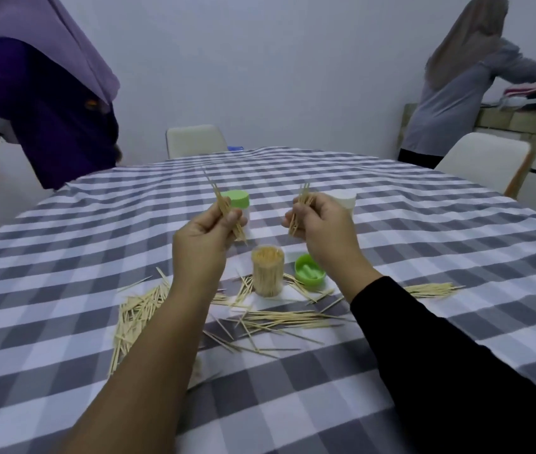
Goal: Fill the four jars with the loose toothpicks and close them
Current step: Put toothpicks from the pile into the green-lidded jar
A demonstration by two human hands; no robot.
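A tablecloth (391, 224) checked in grey and white covers the table. The loose toothpicks (135, 309) are pale straw-yellow, as are those packed in the clear open jar (267, 271). Beside it lies a bright green lid (310, 269); 1 closed jar (235, 199) behind carries a matching green lid, another (345, 197) a white one. The right sleeve (456, 355) is black. Of the 2 people beyond, 1 (47, 109) wears purple with a lilac headscarf, the other (450, 93) grey. The chairs (194, 139) are cream.
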